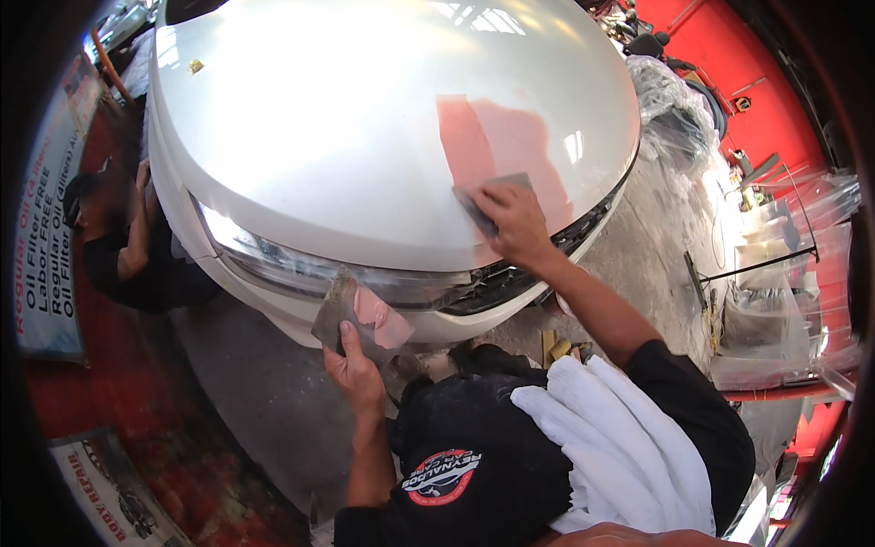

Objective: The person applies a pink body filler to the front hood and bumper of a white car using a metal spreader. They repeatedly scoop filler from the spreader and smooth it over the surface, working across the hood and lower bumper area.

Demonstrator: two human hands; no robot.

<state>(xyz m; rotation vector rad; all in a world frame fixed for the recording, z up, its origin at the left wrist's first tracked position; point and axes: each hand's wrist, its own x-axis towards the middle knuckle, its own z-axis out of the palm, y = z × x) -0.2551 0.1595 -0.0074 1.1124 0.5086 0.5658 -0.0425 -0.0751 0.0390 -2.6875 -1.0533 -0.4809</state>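
Note:
A white car hood (319,155) fills the upper middle. On its right front part lies a patch of pink body filler (468,146), with a smooth stripe over a thinner, paler area. My right hand (521,223) grips a dark flat filler spreader (476,217), pressed to the hood at the lower end of the stripe. Lower, in front of the headlight, my left hand (357,376) is closed on a flat grey mixing board (330,314). A lump of pink filler covers the board's right part. My left thumb lies on top; the fingers beneath are hidden.
At the left, another person (150,237) in dark clothes crouches beside the car. A headlight (365,278) and the front bumper edge the hood. White cloth (620,438) hangs over my shirt. Plastic-wrapped items (674,109) and a metal stand (756,269) occupy the right side.

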